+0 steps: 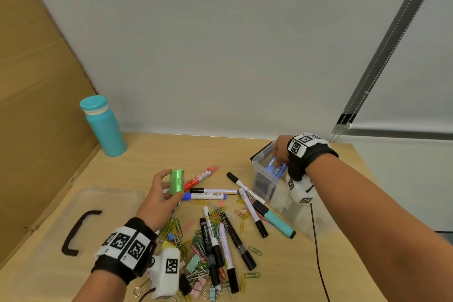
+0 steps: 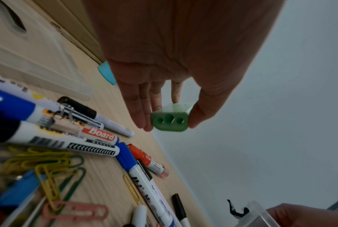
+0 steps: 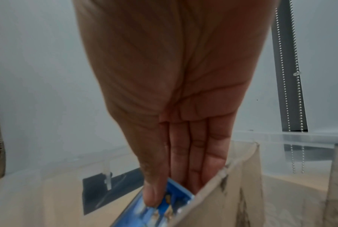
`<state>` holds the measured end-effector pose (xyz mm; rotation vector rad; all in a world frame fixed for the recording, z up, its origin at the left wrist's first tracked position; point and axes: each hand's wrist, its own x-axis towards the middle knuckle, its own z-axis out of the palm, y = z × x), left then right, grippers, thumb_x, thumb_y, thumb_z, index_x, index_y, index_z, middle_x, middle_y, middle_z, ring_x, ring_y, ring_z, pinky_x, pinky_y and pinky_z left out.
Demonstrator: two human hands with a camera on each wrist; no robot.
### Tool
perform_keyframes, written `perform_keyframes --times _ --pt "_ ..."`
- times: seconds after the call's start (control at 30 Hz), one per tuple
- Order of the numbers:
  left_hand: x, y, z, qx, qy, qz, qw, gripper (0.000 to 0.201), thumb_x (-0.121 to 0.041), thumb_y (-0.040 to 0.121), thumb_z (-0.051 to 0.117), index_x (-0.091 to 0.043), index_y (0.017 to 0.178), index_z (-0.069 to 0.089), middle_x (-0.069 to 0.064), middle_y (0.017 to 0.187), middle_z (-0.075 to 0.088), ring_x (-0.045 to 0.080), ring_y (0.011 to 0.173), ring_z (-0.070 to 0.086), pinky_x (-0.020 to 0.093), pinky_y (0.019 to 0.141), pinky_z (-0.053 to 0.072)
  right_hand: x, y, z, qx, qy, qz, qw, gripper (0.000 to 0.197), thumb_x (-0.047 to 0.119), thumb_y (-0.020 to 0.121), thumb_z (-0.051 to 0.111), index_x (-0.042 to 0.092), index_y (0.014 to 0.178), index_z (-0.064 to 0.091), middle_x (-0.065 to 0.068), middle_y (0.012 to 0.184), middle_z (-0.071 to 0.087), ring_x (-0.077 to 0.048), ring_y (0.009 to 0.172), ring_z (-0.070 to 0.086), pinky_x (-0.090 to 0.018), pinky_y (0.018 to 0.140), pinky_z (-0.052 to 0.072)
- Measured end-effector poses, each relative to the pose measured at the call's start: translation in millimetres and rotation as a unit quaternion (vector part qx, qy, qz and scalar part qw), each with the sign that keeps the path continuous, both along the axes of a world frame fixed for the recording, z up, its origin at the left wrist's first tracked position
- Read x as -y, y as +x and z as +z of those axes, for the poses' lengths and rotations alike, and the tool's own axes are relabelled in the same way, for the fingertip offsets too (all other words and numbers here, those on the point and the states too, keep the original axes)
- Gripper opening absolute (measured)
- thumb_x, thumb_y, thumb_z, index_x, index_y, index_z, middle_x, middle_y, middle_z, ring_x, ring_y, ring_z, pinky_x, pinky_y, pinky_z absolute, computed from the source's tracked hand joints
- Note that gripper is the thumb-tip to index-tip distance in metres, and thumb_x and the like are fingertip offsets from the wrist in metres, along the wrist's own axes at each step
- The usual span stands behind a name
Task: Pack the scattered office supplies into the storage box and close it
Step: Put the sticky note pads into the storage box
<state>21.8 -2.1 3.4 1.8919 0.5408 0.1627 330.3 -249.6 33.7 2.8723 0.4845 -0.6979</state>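
My left hand (image 1: 164, 191) pinches a green pencil sharpener (image 1: 177, 181) between thumb and fingers, lifted above the desk; its three holes face the left wrist view (image 2: 170, 121). My right hand (image 1: 281, 152) reaches down into the clear storage box (image 1: 263, 180) at the right and grips a blue box (image 1: 276, 167), thumb on one face and fingers behind it (image 3: 164, 204). Markers (image 1: 208, 195) and a heap of coloured paper clips (image 1: 196, 240) and binder clips lie scattered on the desk between my arms.
The box's clear lid (image 1: 49, 203) with a black handle (image 1: 78, 231) lies flat at the left. A teal bottle (image 1: 104, 126) stands at the back left beside a cardboard panel (image 1: 29, 105). A black cable (image 1: 318, 252) runs along the desk at the right.
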Motion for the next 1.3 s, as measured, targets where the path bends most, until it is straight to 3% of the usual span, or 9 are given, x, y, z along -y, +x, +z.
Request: perform_keyframes --times 0.1,0.27,0.53,0.63,0.73,0.87,1.07,1.2,1.3 --pt "1 -2 -2 -0.003 -0.003 -0.001 1.0 0.06 -0.016 0.091 0.059 -0.028 0.14 0.026 0.01 0.131 0.049 0.021 0.105 0.059 0.02 0.065 0.044 3 32 -25 -0.016 -0.023 0.009 1.0 0.046 0.051 0.027 0.085 0.034 0.068 0.072 0.008 0.067 0.072 -0.018 0.064 0.071 -0.039 0.07 0.06" --pt "4 -4 -3 -0.005 -0.009 -0.006 1.0 0.06 -0.016 0.091 0.059 -0.027 0.14 0.026 0.009 0.132 0.049 0.015 0.101 0.058 0.018 0.064 0.043 1 21 -16 -0.037 -0.042 0.014 0.998 0.052 0.055 0.031 0.084 0.025 0.073 0.074 0.004 0.067 0.074 -0.02 0.066 0.072 -0.041 0.071 0.06" --pt "12 -5 4 -0.006 -0.017 -0.026 1.0 0.06 -0.016 0.091 0.058 -0.027 0.141 0.025 0.007 0.133 0.048 0.01 0.097 0.055 0.016 0.069 0.042 4 -47 32 -0.011 -0.017 0.058 0.998 0.04 0.031 0.079 0.07 0.019 0.117 0.065 0.002 0.111 0.068 -0.02 0.097 0.065 -0.036 0.09 0.054" --pt "25 -3 14 0.017 -0.012 -0.042 0.999 0.057 -0.02 0.091 0.058 -0.029 0.139 0.028 -0.001 0.134 0.048 0.011 0.106 0.055 0.019 0.076 0.045 11 -75 55 0.029 0.115 0.009 0.993 0.03 0.022 0.094 0.052 0.011 0.12 0.063 -0.005 0.117 0.065 -0.022 0.106 0.062 -0.03 0.092 0.049" --pt "54 10 31 0.068 -0.008 -0.099 0.993 0.053 -0.023 0.092 0.056 -0.03 0.139 0.032 -0.014 0.132 0.046 -0.002 0.107 0.053 0.009 0.072 0.047 23 -105 72 0.059 0.322 0.003 0.945 0.026 0.023 0.097 0.048 0.019 0.12 0.061 -0.001 0.12 0.062 -0.015 0.101 0.06 -0.025 0.085 0.046" --pt "114 43 56 0.106 -0.014 -0.19 0.976 0.049 -0.031 0.095 0.049 -0.031 0.142 0.034 -0.014 0.133 0.049 0.002 0.113 0.054 0.02 0.088 0.049 40 -132 81 -0.136 0.472 0.016 0.871 0.043 0.019 0.094 0.057 0.031 0.134 0.048 0.012 0.128 0.055 -0.01 0.101 0.066 -0.023 0.085 0.052" --pt "160 92 72 0.136 -0.039 -0.239 0.961 0.033 -0.032 0.101 0.036 -0.024 0.127 0.054 -0.003 0.108 0.064 0.012 0.098 0.062 0.031 0.091 0.05 76 -125 75 -0.2 0.574 -0.055 0.792 0.037 -0.004 0.092 0.053 0.007 0.127 0.052 -0.018 0.12 0.063 -0.023 0.095 0.069 -0.026 0.084 0.057" --pt "158 127 57 0.129 0.071 -0.216 0.965 0.042 -0.04 0.099 0.032 -0.016 0.12 0.06 0.006 0.113 0.06 0.019 0.106 0.054 0.033 0.096 0.043 93 -108 70 -0.098 0.496 -0.046 0.862 0.026 0.012 0.083 0.071 0.007 0.106 0.062 -0.01 0.106 0.068 -0.025 0.092 0.07 -0.034 0.086 0.057" --pt "152 150 38 0.075 0.177 -0.175 0.966 0.045 -0.039 0.099 0.029 -0.019 0.132 0.051 0.008 0.135 0.05 0.024 0.126 0.042 0.038 0.109 0.033 85 -94 69 0.093 0.347 -0.03 0.933 0.023 0.027 0.082 0.072 0.012 0.097 0.062 -0.001 0.092 0.064 -0.022 0.085 0.063 -0.028 0.069 0.048"
